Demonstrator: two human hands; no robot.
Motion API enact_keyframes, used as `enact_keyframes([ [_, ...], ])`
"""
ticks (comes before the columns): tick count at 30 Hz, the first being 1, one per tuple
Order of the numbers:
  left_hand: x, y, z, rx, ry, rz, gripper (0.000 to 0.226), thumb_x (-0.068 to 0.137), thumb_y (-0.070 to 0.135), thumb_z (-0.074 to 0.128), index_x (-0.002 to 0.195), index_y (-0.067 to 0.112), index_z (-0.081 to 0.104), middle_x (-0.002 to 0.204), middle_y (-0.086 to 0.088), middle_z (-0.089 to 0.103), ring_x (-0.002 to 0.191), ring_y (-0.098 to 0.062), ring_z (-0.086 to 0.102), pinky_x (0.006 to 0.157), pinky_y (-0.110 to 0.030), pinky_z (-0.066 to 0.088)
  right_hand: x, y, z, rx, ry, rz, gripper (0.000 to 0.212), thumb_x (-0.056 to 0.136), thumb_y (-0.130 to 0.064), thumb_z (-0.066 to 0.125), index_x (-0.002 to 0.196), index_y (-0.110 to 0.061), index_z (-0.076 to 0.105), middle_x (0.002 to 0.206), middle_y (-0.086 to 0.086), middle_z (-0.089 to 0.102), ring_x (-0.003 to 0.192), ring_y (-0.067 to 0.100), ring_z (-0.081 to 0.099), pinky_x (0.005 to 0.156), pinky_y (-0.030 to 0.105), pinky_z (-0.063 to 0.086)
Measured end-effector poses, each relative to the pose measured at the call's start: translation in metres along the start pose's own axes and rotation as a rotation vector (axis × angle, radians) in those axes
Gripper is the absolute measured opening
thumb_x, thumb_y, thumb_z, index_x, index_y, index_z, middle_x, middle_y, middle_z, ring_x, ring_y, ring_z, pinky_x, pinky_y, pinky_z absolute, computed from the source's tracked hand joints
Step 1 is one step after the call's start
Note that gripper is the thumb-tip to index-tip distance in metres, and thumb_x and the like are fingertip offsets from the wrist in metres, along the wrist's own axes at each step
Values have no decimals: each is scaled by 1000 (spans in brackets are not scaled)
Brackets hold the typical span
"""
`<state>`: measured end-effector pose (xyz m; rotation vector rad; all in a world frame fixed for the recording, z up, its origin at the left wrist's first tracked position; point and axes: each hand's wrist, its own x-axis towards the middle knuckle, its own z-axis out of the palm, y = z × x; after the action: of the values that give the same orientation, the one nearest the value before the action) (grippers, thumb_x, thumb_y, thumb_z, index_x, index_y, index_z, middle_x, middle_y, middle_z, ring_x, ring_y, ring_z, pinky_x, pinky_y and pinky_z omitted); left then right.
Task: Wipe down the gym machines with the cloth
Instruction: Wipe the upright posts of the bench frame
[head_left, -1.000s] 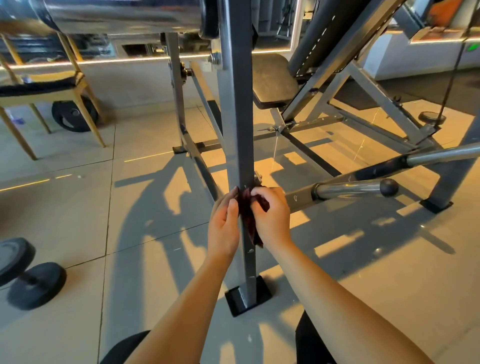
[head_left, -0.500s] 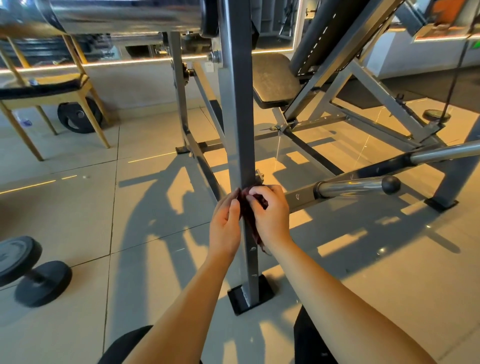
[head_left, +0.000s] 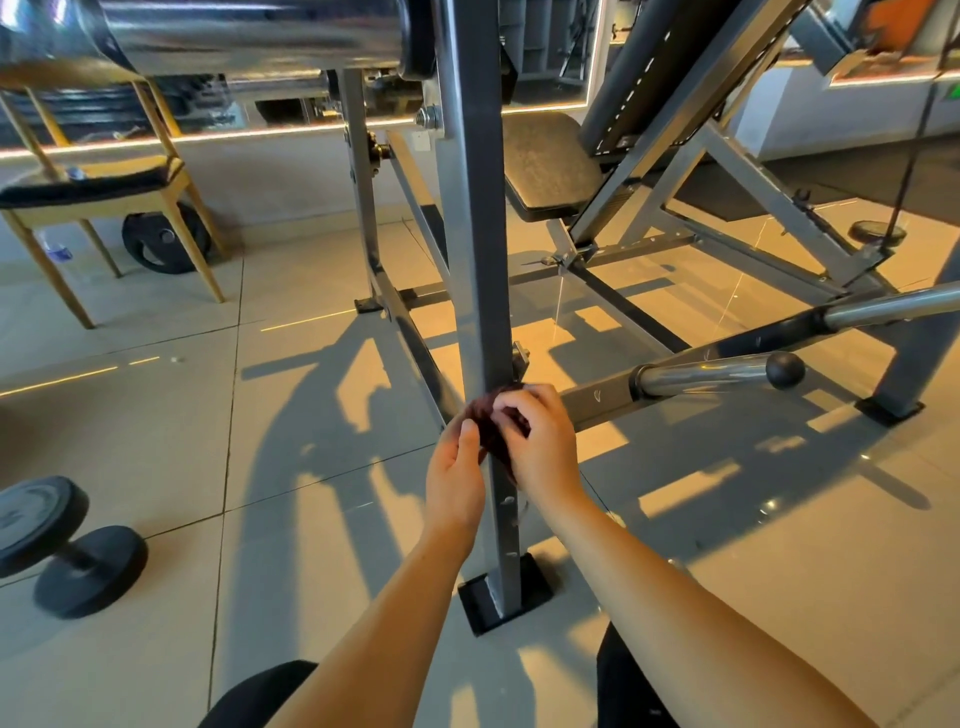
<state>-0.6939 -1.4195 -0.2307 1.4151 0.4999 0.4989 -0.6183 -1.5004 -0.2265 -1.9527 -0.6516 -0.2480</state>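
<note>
post (head_left: 480, 260) runs upright, floor to frame | cloth (head_left: 491, 428) wrapped on it | left hand (head_left: 457, 478), right hand (head_left: 543, 447) both pinching cloth | equally near, either side

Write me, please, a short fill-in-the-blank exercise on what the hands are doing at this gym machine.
1. The left hand and the right hand hold a dark red ____ against the grey upright post.
2. The post stands on a ____ foot on the tiled floor.
3. At the left, a black ____ lies on the floor.
Missing words: cloth; black; dumbbell.
</note>
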Motion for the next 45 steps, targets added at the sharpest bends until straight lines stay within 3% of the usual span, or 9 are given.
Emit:
enact_keyframes([
  [4, -4, -7, 0, 106, -3, 0, 31, 110, 36, 37, 135, 42, 54, 131, 14, 60, 121, 1, 52, 96, -17, 38, -12, 16, -9, -5, -98, 142, 13, 96, -14, 65, 102, -22, 72, 108, -8, 55, 101, 10, 60, 91, 22, 54],
  [7, -2, -13, -1, 148, 9, 3, 29, 109, 35, 38, 129, 40, 58, 126, 13, 64, 121, -3, 56, 100, -22, 43, 0, -3, -16, 38, -4, 26, 9, 96, -14, 66, 102, -20, 70, 110, -5, 53, 100, -2, 53, 87, 3, 41],
  [10, -1, -14, 1, 117, 38, -14, 29, 109, 36, 37, 118, 41, 64, 118, 17, 69, 117, -1, 60, 109, -36, 46, 14, -17, -9, 20, 90, -90, 9, 96, -15, 67, 103, -18, 70, 110, -7, 51, 100, -2, 50, 87, 3, 39],
  [20, 1, -6, 5, 186, 61, 40, 37, 110, 37, 36, 142, 38, 54, 134, 9, 63, 127, -6, 55, 103, -22, 44, -11, 12, -12, 48, -60, 144, 14, 96, -9, 64, 104, -16, 73, 108, -7, 55, 99, 7, 57, 78, -4, 36],
  [24, 3, -2, 5, 159, 76, 43, 32, 109, 38, 35, 125, 42, 62, 120, 12, 69, 118, -7, 62, 106, -34, 49, 11, -16, -21, 87, 102, -63, 13, 97, -12, 64, 109, -16, 70, 116, -1, 51, 104, -2, 51, 91, 2, 38],
  [32, 9, 18, 3, 26, 77, 88, 38, 111, 32, 32, 142, 25, 54, 126, 8, 67, 114, -2, 63, 104, -29, 50, 41, -29, -3, -64, 171, -296, 16, 97, -17, 64, 112, -16, 72, 115, 2, 56, 109, 19, 52, 92, 20, 46],
  [37, 2, 3, 10, 96, 82, 60, 35, 110, 36, 35, 136, 34, 57, 126, 12, 66, 119, -2, 59, 101, -27, 48, 8, -6, -5, 51, 36, -56, 15, 96, -11, 65, 107, -20, 71, 112, -9, 52, 104, 9, 56, 85, 3, 41],
  [40, -2, 4, 10, 110, 81, 26, 33, 110, 34, 36, 136, 35, 57, 128, 11, 64, 117, 2, 56, 90, -12, 43, -2, 1, -7, 100, -26, 116, 19, 96, -7, 63, 103, -22, 72, 110, -6, 55, 105, 14, 60, 80, -4, 37],
  [45, 2, -1, 8, 157, 95, 53, 34, 109, 38, 38, 133, 33, 62, 118, 13, 70, 116, -5, 61, 99, -26, 49, 18, -21, -14, 92, 74, -26, 14, 96, -9, 64, 105, -17, 72, 111, -3, 54, 101, 6, 53, 86, 0, 37],
])
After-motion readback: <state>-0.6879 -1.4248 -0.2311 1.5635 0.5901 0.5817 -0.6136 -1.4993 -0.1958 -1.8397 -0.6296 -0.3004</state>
